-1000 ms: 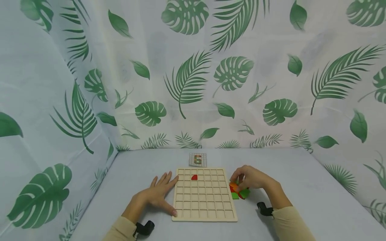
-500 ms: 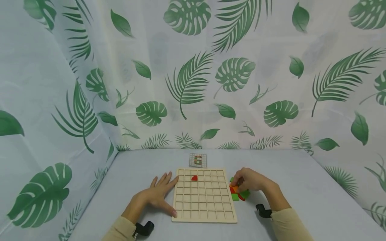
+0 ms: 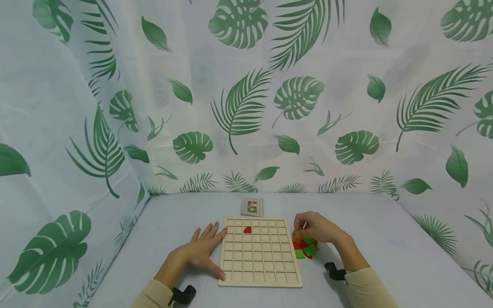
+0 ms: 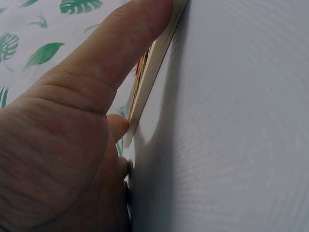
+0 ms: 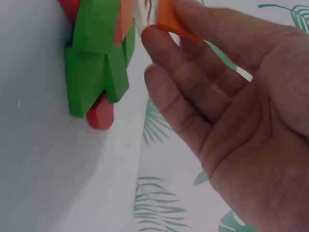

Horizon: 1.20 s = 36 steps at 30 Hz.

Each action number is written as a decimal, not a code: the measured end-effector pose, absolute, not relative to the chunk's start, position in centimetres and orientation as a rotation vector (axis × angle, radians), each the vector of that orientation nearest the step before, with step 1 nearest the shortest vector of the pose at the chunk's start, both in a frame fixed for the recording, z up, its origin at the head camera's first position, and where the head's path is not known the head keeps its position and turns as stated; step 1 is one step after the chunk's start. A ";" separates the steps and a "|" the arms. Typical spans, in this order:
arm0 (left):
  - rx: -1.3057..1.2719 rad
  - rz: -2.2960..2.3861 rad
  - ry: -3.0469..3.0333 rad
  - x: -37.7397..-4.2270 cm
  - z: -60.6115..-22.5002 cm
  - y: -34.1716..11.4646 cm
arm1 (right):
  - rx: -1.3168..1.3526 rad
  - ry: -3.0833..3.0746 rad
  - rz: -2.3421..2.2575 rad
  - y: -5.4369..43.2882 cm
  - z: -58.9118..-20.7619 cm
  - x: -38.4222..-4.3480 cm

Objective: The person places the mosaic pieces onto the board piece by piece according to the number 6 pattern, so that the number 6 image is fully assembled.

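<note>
A square wooden grid board (image 3: 268,256) lies in front of me in the head view, with one red quarter-round piece (image 3: 247,230) in a cell near its far side. My left hand (image 3: 200,252) is spread along the board's left edge, thumb and index fingertip touching the frame. At the right edge, my right hand (image 3: 319,227) pinches an orange tile (image 5: 170,21) between thumb and fingers, over a small pile of pieces. Green blocks (image 5: 87,79) and a red piece (image 5: 101,113) from that pile show in the right wrist view.
A small card (image 3: 252,207) printed with a gridded, coloured figure lies just beyond the board. The pale table (image 3: 185,214) meets leaf-patterned curtains (image 3: 246,107) at the back and sides. A black wrist camera (image 3: 334,271) sits under each forearm.
My right hand has drawn slightly away from the pile with the orange tile, showing more of the green and red pieces. The left hand holds its place at the board.
</note>
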<state>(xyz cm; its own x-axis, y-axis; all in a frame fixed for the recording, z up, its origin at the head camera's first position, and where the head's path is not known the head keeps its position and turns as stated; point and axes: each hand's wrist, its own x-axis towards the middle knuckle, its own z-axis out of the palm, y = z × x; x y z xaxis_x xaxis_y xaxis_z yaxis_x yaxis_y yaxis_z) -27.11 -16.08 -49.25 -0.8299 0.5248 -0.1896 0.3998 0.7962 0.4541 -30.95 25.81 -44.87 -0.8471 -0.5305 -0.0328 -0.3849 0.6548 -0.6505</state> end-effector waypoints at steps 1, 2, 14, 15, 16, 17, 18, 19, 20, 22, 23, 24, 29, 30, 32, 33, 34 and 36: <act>0.708 0.579 2.679 -27.1 -49.3 -16.1 | -0.742 2.656 -0.999 25.8 -44.9 -31.0; 0.709 0.578 2.680 -27.1 -49.3 -16.1 | -0.741 2.654 -1.033 25.7 -44.9 -31.0; 0.699 0.586 2.678 -27.2 -49.6 -16.1 | -0.818 2.837 -1.076 24.4 -45.0 -31.0; 0.699 0.589 2.677 -27.2 -49.6 -16.1 | -0.812 2.844 -1.071 24.3 -45.0 -31.0; 0.700 0.589 2.678 -27.2 -49.7 -16.1 | -0.805 2.848 -1.072 24.2 -45.1 -31.0; 0.700 0.591 2.678 -27.2 -49.7 -16.1 | -0.798 2.851 -1.073 24.1 -45.2 -31.0; 0.701 0.593 2.677 -27.2 -49.7 -16.1 | -0.792 2.851 -1.076 24.0 -45.2 -31.0; 0.701 0.593 2.676 -27.2 -49.7 -16.1 | -0.790 2.854 -1.078 24.0 -45.3 -31.0; 0.700 0.593 2.677 -27.2 -49.7 -16.1 | -0.789 2.858 -1.078 23.9 -45.4 -31.1; 0.696 0.592 2.679 -27.2 -49.6 -16.1 | -0.789 2.866 -1.084 23.7 -45.5 -31.1; 0.695 0.591 2.679 -27.2 -49.6 -16.1 | -0.790 2.874 -1.083 23.6 -45.5 -31.1; 0.693 0.589 2.680 -27.2 -49.6 -16.1 | -0.797 2.883 -1.075 23.5 -45.5 -31.2; 0.686 0.586 2.683 -27.2 -49.5 -16.1 | -0.870 2.932 -1.039 23.0 -45.7 -31.3; 0.685 0.586 2.684 -27.2 -49.6 -16.1 | -0.890 2.939 -1.032 22.8 -45.7 -31.4; 0.685 0.584 2.685 -27.3 -49.6 -16.1 | -0.916 2.943 -1.036 22.6 -45.9 -31.5; 0.684 0.583 2.684 -27.3 -49.6 -16.1 | -0.924 2.942 -1.039 22.4 -46.0 -31.6; 0.684 0.584 2.684 -27.3 -49.6 -16.1 | -0.931 2.940 -1.042 22.2 -46.1 -31.6; 0.683 0.585 2.681 -27.3 -49.6 -16.1 | -0.935 2.925 -1.059 21.8 -46.3 -31.9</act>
<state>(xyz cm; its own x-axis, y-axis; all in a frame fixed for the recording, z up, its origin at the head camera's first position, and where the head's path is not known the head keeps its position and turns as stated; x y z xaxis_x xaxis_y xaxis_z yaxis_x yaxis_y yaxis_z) -27.26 -16.10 -49.65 -0.8376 0.5104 -0.1949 0.3828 0.8028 0.4571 -31.86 21.79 -46.29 -0.8289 -0.4825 0.2829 -0.5518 0.6226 -0.5549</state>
